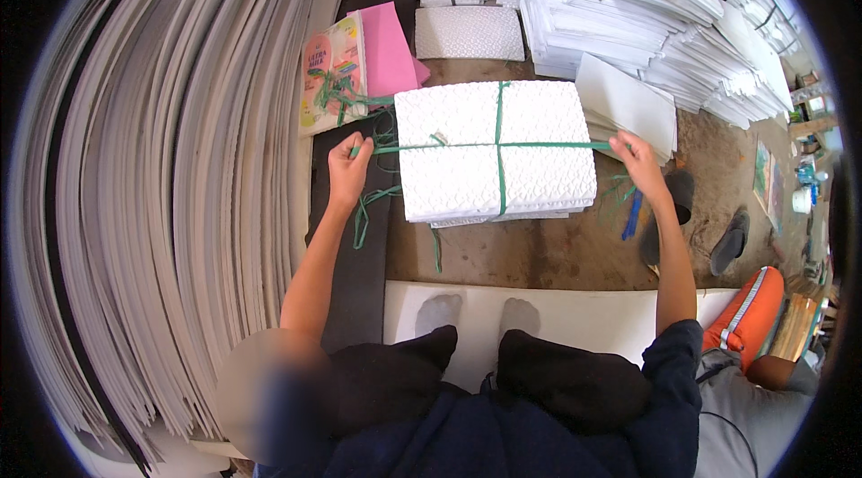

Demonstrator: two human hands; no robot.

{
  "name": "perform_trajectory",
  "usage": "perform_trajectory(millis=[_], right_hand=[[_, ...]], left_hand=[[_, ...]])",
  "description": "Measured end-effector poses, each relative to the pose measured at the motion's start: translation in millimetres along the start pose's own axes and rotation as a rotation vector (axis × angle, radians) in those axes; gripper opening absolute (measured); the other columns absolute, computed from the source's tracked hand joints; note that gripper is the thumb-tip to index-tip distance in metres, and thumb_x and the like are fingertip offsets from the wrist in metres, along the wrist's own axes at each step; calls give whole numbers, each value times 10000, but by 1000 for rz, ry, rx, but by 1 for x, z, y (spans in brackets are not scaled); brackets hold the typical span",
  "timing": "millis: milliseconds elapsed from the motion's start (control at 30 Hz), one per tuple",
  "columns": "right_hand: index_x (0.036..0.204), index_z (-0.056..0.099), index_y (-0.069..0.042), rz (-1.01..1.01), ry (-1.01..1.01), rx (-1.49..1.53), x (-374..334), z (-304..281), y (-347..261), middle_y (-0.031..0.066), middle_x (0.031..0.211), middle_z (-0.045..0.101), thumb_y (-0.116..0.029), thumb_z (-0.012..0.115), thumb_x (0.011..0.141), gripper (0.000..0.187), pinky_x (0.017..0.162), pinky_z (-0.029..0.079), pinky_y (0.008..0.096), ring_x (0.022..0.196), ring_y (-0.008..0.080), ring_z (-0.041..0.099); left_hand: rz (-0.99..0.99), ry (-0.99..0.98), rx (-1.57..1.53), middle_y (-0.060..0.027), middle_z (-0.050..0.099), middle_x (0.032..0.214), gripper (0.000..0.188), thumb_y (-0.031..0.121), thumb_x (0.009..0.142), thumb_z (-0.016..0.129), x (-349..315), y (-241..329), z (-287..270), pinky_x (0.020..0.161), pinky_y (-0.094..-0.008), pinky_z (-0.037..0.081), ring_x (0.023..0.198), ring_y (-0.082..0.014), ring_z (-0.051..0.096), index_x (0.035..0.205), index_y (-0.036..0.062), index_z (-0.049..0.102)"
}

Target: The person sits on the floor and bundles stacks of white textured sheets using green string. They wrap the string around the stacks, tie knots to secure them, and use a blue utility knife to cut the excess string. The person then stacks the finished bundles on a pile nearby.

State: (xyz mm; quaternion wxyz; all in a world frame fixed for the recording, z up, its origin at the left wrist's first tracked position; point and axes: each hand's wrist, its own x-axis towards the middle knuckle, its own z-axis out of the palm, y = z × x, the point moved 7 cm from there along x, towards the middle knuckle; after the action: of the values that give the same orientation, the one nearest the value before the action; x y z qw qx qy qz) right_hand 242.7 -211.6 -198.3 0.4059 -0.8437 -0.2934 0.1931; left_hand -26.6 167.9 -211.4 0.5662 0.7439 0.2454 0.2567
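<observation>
A stack of white sheets with a bumpy, textured surface [539, 114] lies in front of me. Green plastic twine [500, 177] crosses over its top in both directions. My left hand [351, 164] is closed on the twine just beyond the stack's left side. On the opposite side, my right hand [635, 157] pinches the same twine, which runs taut between the two. Loose green ends [366, 213] dangle below my left hand. The underside of the stack is hidden.
Tall upright sheets [197, 164] line my left. Tied white stacks [620, 2] rise at the back right. A pink sheet [388, 47] and a printed carton sheet [334, 65] lie beyond my left hand. Dark slippers [729, 243] sit at right, near another person in grey [727, 415].
</observation>
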Motion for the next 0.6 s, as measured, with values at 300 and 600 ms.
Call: perform_trajectory(millis=[300, 600], right_hand=[[732, 392, -3, 31, -26, 47, -8, -6, -12, -16, 644, 266, -250, 522, 876, 313, 510, 233, 238, 597, 72, 262], [722, 460, -8, 168, 23, 207, -6, 23, 80, -59, 634, 344, -222, 529, 871, 270, 505, 255, 206, 589, 45, 311]], left_hand=[[87, 21, 23, 59, 217, 582, 369, -11, 820, 510, -10, 32, -11, 467, -224, 180, 554, -27, 202, 592, 82, 235], [5, -22, 294, -5, 266, 589, 307, 145, 906, 415, -22, -44, -8, 479, -261, 253, 562, -79, 269, 652, 17, 300]])
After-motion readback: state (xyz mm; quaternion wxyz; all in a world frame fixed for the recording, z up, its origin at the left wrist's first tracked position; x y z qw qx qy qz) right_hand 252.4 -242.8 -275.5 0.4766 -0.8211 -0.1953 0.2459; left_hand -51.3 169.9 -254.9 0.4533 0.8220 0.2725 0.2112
